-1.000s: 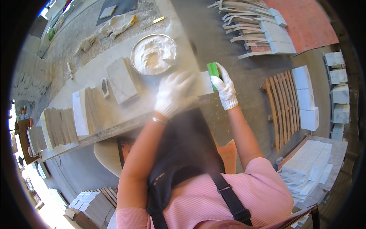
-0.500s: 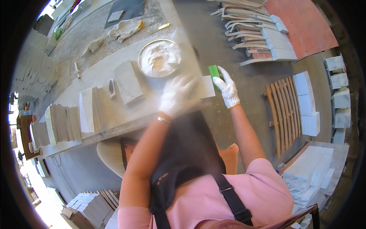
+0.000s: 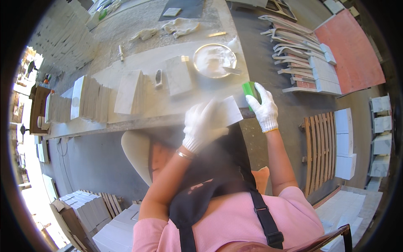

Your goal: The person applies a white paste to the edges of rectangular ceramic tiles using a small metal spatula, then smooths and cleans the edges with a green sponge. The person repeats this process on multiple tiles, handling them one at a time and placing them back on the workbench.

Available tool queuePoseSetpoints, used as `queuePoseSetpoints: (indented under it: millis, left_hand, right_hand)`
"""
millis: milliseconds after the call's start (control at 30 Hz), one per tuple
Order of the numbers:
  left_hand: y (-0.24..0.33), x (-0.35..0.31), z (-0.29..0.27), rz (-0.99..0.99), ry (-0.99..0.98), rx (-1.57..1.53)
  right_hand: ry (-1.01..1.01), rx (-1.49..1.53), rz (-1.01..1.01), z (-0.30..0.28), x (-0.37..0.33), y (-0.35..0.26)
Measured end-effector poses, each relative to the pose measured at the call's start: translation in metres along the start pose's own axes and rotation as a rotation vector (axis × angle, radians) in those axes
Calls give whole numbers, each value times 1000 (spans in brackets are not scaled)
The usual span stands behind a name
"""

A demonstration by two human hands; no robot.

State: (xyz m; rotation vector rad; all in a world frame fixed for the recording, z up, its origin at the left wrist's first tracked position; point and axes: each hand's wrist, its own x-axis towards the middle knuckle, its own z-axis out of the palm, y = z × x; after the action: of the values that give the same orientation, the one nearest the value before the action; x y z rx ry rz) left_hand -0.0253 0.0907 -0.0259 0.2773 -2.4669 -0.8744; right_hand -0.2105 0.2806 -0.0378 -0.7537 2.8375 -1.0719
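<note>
My left hand (image 3: 200, 128), in a white knit glove, is spread with its thumb apart, beside a pale rectangular tile (image 3: 232, 110). Its fingertips are blurred by motion and pass over the tile's left part. The tile lies slanted at the bench's front edge near the right corner. In my gloved right hand (image 3: 264, 108), a bright green block (image 3: 250, 93) is pinched between thumb and fingers, just right of the tile. Beyond stands a round metal bowl (image 3: 196, 64) of white powder or paste, with a flat scraper (image 3: 232, 71) across its rim.
Along the dusty bench (image 3: 155, 115) lie a flat marbled slab (image 3: 178, 77), a small dark-faced tool (image 3: 158, 79) and stacked tiles (image 3: 128, 92). Crumpled gloves (image 3: 180, 27) rest farther back. A wooden pallet (image 3: 320, 149) and strapped white blocks (image 3: 323, 73) occupy the floor at right.
My view has swung left, so the bench appears farther right. Relative to the bench, the tile and my left hand have shifted left and nearer me. The green block stays in my right hand.
</note>
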Motion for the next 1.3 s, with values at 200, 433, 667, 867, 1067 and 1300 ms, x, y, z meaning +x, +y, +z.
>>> queuePoseSetpoints:
  millis: [200, 433, 667, 867, 1067, 1300]
  left_hand:
    - [-2, -33, -33, -67, 102, 4]
    - [4, -43, -49, 30, 165, 30]
    - [17, -40, -55, 107, 82, -18]
    - [12, -43, -52, 68, 143, 0]
    - [15, -40, -41, 85, 139, -45]
    - [21, -37, -40, 165, 100, -76]
  right_hand:
    - [25, -242, -141, 28, 12, -44]
    - [-308, 560, -5, -4, -31, -78]
    - [-622, 664, 157, -13, -56, -99]
    - [-667, 586, 192, -42, -85, -75]
    - [-600, 878, 265, -40, -78, -75]
    - [-710, 761, 293, -39, -71, -93]
